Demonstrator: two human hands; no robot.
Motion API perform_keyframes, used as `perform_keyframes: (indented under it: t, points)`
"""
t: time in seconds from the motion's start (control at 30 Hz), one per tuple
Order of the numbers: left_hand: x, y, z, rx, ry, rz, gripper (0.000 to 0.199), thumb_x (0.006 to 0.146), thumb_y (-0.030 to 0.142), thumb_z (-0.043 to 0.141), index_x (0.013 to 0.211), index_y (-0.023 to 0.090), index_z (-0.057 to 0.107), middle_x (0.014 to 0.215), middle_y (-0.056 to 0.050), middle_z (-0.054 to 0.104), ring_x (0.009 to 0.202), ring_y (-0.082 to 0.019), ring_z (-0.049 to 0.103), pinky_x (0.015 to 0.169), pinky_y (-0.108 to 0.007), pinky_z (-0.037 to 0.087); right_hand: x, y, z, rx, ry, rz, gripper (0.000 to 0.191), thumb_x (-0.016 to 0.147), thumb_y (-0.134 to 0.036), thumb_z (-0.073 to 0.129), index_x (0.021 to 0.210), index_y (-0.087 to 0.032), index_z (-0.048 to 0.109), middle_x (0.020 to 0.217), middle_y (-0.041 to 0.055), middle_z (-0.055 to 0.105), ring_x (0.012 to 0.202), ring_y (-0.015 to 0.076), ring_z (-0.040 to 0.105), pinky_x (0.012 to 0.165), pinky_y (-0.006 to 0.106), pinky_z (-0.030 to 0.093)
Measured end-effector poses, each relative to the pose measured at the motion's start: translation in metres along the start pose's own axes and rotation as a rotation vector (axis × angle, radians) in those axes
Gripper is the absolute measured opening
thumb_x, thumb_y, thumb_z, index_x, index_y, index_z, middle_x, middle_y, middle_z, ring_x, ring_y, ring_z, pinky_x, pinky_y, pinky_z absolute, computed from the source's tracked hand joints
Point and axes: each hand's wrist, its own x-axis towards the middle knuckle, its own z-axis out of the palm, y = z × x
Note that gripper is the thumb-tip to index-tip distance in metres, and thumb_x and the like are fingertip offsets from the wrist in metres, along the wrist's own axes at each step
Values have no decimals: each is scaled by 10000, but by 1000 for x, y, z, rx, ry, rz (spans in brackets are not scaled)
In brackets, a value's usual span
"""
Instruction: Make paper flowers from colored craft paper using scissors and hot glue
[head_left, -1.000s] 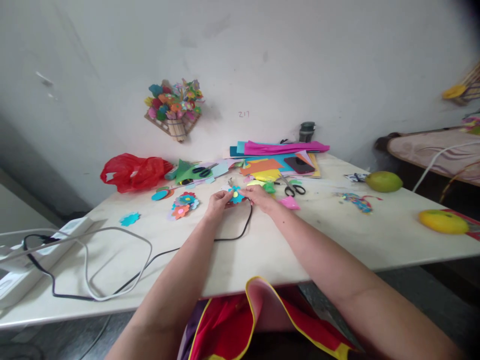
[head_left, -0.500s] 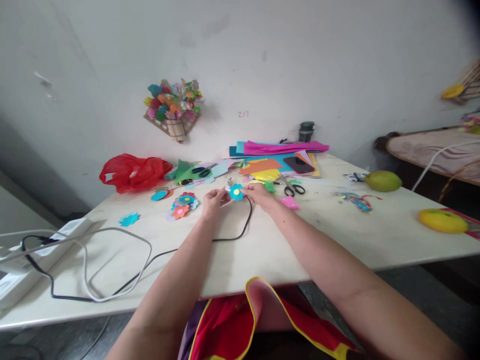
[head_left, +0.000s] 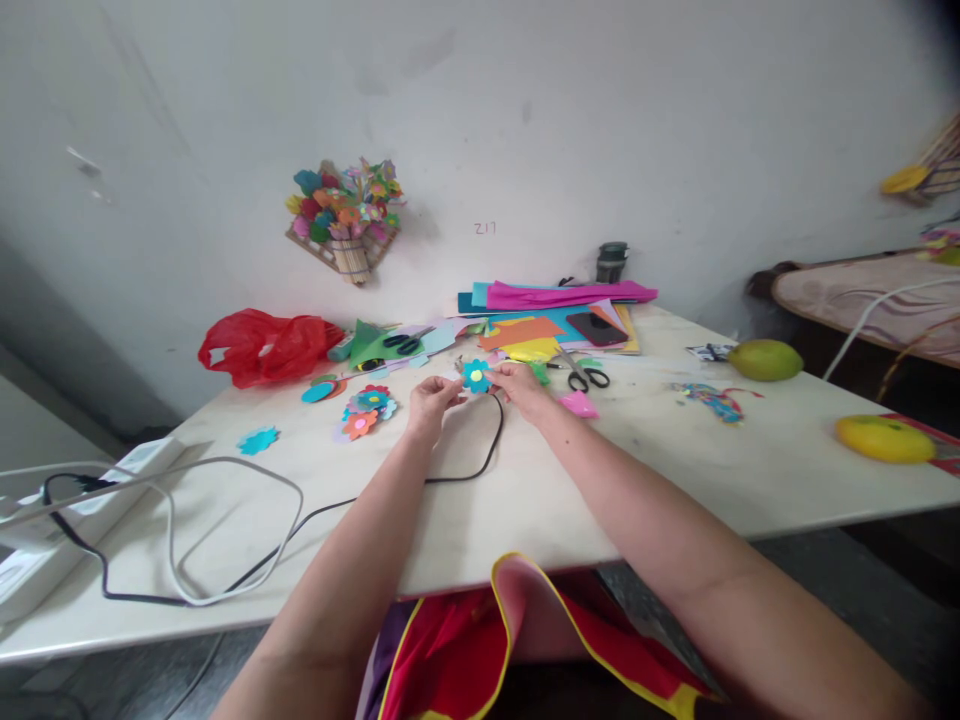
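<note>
A blue paper flower (head_left: 476, 376) with a yellow centre is held up above the middle of the table, its front facing me. My right hand (head_left: 521, 392) pinches its right edge between thumb and fingers. On the other side, my left hand (head_left: 436, 405) is closed, with its fingertips at the flower's left edge. Several finished paper flowers (head_left: 367, 412) in red, blue and orange lie in a cluster left of my left hand. Just right of my right hand are scissors (head_left: 581, 376) with black handles and a pink paper piece (head_left: 578, 404).
A black cable (head_left: 457, 480) runs beneath my hands from a power strip (head_left: 82, 525) at left. Behind lie coloured sheets (head_left: 525, 333), a phone (head_left: 596, 328) and a red plastic bag (head_left: 262, 345). A blue cutout (head_left: 259, 440) sits at left, fruits (head_left: 885, 439) at right.
The blue flower has risen slightly and shifted a little to the right, with both hands moving along. Things lying on the table have stayed in place.
</note>
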Motion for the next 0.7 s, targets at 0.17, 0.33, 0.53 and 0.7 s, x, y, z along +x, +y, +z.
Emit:
perform_keyframes:
  t: [0.17, 0.33, 0.53, 0.7]
  points:
    - [-1, 0, 2, -7, 16, 33, 342, 506, 315, 791, 559, 139, 503, 478, 46, 511, 486, -79, 528, 631, -293, 534, -2, -5, 0, 37, 34, 18, 159, 632, -293, 633, 596, -152, 566, 508, 3, 556, 482, 105, 504, 366, 193, 233]
    - [1, -4, 1, 66, 23, 21, 343, 528, 360, 779, 560, 127, 530, 527, 4, 569, 496, -94, 548, 609, -284, 521, -4, -7, 1, 79, 57, 21, 150, 631, -271, 626, 577, -152, 554, 491, -7, 535, 464, 93, 493, 356, 190, 216]
    - [1, -7, -3, 108, -92, -56, 416, 642, 512, 669, 723, 108, 608, 703, -80, 661, 480, -94, 539, 565, -281, 496, -5, -9, 0, 108, 42, 0, 179, 603, -314, 655, 597, -148, 586, 517, 0, 554, 479, 95, 491, 365, 194, 219]
    - [0, -6, -3, 106, -167, -72, 434, 644, 535, 658, 737, 113, 612, 733, -85, 657, 565, -114, 570, 607, -279, 500, -8, -8, 2, 106, -2, 9, 232, 581, -357, 678, 658, -142, 638, 575, 8, 583, 509, 96, 494, 384, 198, 246]
